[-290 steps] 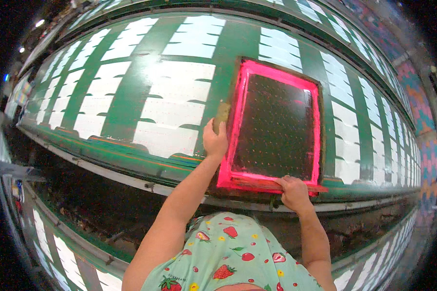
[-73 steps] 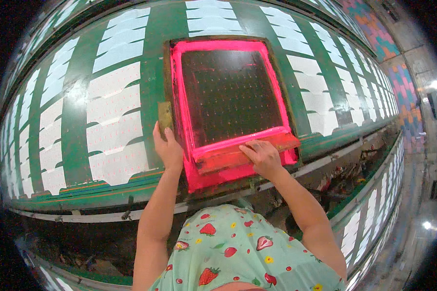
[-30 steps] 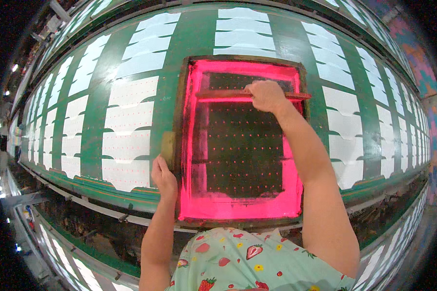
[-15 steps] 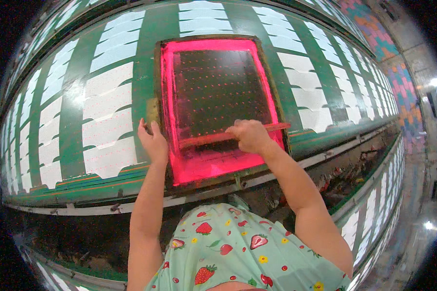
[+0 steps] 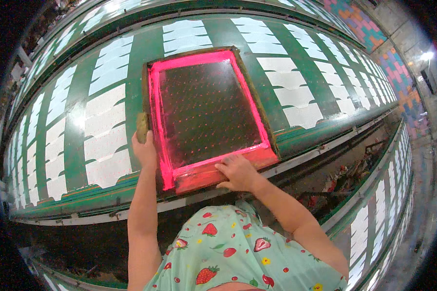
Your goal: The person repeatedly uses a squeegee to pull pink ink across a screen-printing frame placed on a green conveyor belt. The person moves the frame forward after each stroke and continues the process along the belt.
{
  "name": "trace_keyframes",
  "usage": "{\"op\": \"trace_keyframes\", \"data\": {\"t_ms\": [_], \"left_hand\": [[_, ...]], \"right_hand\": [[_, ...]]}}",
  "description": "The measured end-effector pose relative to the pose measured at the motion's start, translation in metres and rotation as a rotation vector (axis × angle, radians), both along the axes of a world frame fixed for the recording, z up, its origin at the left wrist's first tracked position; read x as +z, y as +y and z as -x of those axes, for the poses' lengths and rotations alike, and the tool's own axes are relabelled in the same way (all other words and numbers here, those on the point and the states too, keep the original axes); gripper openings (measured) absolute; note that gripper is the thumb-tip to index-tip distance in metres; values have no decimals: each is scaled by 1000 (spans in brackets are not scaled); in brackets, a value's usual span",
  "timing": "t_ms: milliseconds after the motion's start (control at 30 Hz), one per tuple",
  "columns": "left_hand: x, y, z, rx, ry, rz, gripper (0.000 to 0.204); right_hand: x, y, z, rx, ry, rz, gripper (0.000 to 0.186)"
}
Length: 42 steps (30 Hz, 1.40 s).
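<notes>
In front of me a screen-printing frame lies across the green table. Its dark mesh carries small pink dots and has a bright pink border. A squeegee, reddish pink with ink, rests along the frame's near end. My right hand is closed over its top edge near the middle. At the frame's left side a tan wooden handle sticks up, and my left hand grips its near end, thumb toward the frame.
Columns of white cut fabric panels lie on the green table to both sides, those on the left dotted pink. A metal rail runs along the near edge. More panel-covered tables stand behind and at the right.
My right hand has drawn the squeegee toward me to the frame's near end. My left hand has closed on the wooden handle. In view, the frame sits farther left and turned slightly.
</notes>
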<state>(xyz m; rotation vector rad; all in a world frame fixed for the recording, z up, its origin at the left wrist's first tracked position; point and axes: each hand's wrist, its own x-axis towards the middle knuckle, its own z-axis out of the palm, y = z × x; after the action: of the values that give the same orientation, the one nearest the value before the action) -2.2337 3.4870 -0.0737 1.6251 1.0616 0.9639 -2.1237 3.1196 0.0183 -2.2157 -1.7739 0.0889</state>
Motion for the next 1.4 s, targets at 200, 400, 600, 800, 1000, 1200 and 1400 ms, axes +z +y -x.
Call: {"op": "trace_keyframes", "data": {"t_ms": [200,400,600,800,1000,1200,1400], "left_hand": [[14,-3,-4,-2,73,-73,56],[24,-14,-11,120,143,58,43],[14,-1,-11,133,218,70,52],[16,0,-12,168,264,63,55],[18,0,-14,128,211,135,46],[14,4,-12,137,122,222,46],[46,-7,-20,99,-38,395,38]], "right_hand": [[0,-43,-33,107,184,-86,51],[-15,-135,-108,-389,185,-444,30],[-57,-178,-152,-890,1014,-278,30],[-70,-172,-153,-931,1156,-256,39],[-64,-159,-148,-1049,1203,-320,39],[-51,-156,-145,-1011,1244,-403,40],[-24,-163,-144,-888,1028,-408,41]]}}
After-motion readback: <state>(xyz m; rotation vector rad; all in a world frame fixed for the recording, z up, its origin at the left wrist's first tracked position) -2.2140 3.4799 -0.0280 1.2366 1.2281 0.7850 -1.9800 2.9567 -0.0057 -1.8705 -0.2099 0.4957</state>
